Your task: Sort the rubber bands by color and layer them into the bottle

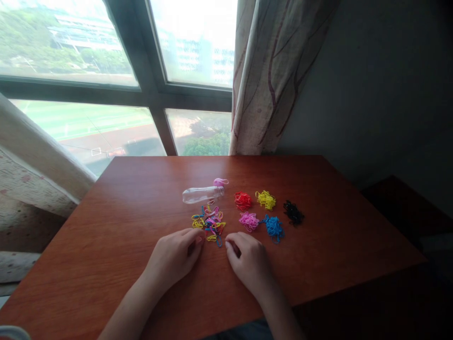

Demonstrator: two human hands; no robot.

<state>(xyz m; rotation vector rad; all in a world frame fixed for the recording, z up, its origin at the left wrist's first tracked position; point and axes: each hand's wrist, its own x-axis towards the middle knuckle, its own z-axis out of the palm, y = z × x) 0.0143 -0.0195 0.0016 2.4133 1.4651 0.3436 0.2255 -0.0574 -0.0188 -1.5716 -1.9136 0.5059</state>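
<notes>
At the near left of the counter (102,226), the left hand (173,252) curls beside a mixed pile of coloured bands (214,222); beyond that lie a clear bottle (201,194) on its side and a pink cap (221,182). The right hand (250,259), fingers bent, rests near the pile's right; I cannot tell whether either hand grips anything. Farther right sit red bands (242,201), pink bands (249,221), yellow bands (265,200), blue bands (274,227) and, rightmost, black bands (293,212).

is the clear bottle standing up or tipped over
Tipped over: the clear bottle lies on its side, its long body stretched along the table.
</notes>
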